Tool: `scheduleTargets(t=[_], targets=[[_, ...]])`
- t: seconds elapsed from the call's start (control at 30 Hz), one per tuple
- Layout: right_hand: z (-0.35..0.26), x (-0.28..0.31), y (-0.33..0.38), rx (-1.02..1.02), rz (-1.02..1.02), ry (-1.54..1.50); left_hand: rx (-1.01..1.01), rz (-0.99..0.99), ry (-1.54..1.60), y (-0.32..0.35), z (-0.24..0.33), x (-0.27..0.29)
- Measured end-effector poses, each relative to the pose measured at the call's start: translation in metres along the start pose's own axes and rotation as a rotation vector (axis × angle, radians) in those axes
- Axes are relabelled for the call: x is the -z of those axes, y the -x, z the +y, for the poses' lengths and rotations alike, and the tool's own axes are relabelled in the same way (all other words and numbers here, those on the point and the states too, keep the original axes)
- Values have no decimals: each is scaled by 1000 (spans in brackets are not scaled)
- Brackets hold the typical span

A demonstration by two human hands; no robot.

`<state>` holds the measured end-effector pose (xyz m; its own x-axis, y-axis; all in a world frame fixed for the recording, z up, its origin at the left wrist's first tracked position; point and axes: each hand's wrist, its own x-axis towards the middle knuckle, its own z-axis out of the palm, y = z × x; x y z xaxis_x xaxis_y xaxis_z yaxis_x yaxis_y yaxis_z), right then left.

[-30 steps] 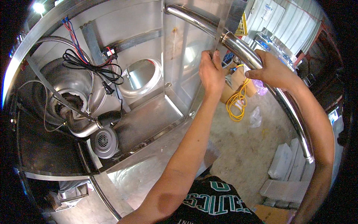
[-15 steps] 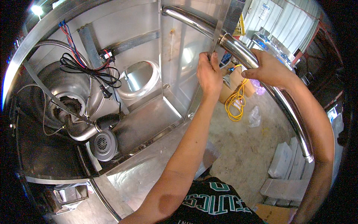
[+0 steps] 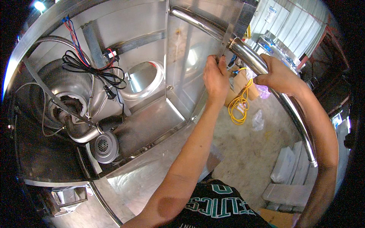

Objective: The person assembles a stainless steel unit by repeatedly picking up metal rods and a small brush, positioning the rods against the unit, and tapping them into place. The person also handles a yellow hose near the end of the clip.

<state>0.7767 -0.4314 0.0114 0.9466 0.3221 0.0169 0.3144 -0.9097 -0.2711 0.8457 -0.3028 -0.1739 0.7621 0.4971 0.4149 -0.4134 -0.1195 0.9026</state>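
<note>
A long polished steel pipe runs from the top centre down to the right. My right hand grips it from the right side, fingers wrapped over it. My left hand is raised just left of the pipe, fingertips pinching the lower edge of a thin steel panel edge where the pipe passes it. Whether a small part sits between the fingers is hidden. Both forearms rise from the lower edge.
An open stainless steel machine housing fills the left, with a round opening, black cables, a flexible conduit, and a small blower. On the concrete floor lie a yellow cord, a cardboard box and plastic bags.
My left hand has shifted slightly up and right toward the panel edge by the pipe. My right hand stays gripping the pipe; the view has shifted a little.
</note>
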Motion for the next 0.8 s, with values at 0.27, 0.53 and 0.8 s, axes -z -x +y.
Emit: scheduleTargets(t=[0.27, 0.53, 0.8], targets=[[1, -2, 3, 17, 27, 12, -54, 29, 13, 2, 1, -2], [0, 0, 0, -44, -23, 35, -66, 33, 21, 2, 2, -1], [3, -1, -2, -43, -5, 35, -18, 33, 26, 4, 5, -2]])
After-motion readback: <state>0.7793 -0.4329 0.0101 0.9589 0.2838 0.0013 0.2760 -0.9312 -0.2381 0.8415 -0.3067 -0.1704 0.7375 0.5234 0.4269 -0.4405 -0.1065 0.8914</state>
